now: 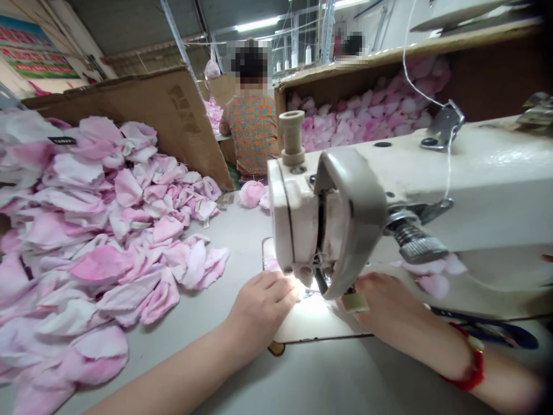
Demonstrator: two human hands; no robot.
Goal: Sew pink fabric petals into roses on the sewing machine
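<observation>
A white sewing machine [488,178] stands before me, its lamp lighting the metal needle plate [311,325]. My left hand [266,302] lies left of the needle area, fingers curled together and pressed down. A bit of pink fabric [272,264] shows just beyond its knuckles; what lies under the fingertips is mostly hidden. To the right of the needle is my right hand [382,305], with a red bracelet at the wrist. The machine's head and a small beige block [355,303] cover its fingertips, so their hold cannot be seen.
Pink and white fabric pieces [142,242] are heaped at left against a cardboard panel [142,115]. Blue-handled scissors [514,334] lie by my right wrist. More pink pieces [436,274] rest behind the machine arm. A cardboard box [488,75] holds many others. A person [253,132] sits ahead.
</observation>
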